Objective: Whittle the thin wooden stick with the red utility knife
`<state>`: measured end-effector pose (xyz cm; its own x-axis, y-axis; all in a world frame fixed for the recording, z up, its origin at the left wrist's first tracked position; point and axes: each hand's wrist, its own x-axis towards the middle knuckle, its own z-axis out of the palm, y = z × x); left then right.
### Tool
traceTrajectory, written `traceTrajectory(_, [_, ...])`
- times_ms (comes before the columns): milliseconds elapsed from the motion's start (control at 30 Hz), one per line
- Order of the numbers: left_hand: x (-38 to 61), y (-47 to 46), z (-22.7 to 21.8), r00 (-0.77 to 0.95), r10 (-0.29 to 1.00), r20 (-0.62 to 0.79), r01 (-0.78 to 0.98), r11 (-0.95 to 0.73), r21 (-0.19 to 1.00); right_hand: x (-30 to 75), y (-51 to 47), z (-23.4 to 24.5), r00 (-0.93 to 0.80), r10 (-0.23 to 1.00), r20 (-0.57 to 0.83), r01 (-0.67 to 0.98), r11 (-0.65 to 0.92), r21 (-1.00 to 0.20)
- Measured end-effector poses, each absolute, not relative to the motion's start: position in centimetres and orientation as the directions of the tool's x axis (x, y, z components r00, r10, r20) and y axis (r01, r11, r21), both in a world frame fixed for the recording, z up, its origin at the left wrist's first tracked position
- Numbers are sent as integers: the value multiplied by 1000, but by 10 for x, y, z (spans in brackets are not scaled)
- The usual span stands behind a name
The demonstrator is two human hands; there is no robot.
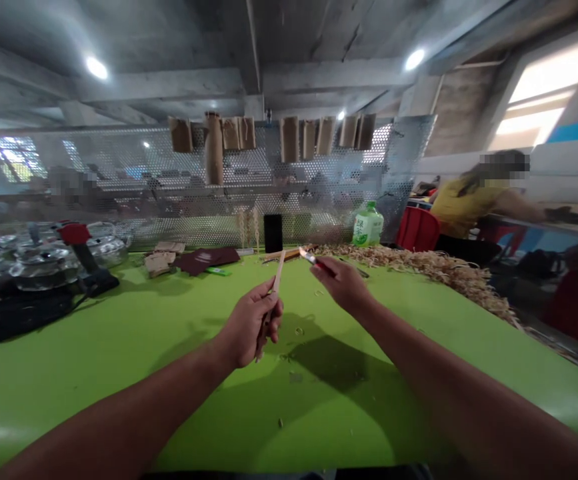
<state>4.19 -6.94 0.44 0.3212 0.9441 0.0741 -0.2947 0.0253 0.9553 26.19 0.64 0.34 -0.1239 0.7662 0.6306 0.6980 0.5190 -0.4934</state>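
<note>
Wooden stick (279,272) gripped, tilted, in left hand (251,325); right hand (343,285) pinching red-handled blade (309,259)

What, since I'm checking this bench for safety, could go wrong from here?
What looks like a small red-handled knife in the right hand has its bright blade near the wooden stick gripped by the left hand, so a slip could cut those fingers. The loose wood shavings heaped along the green table could hide a dropped blade or spill over the table's edge.
</note>
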Motion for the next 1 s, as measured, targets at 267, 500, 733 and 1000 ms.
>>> traceTrajectory(267, [40,-64,4,333,937,107,-349,17,937,229,-23,-3,-411,702,582,637,677,-367])
traceTrajectory(500, [40,-68,4,344,935,87,-299,21,954,230,-26,1,-412,693,591,684,664,-302])
traceTrajectory(733, [37,-72,2,341,939,33,-229,49,972,232,-20,4,-357,692,628,700,643,-310])
traceTrajectory(1000, [43,-87,6,471,882,33,-202,71,977,284,30,6,20,819,573,782,345,-520])
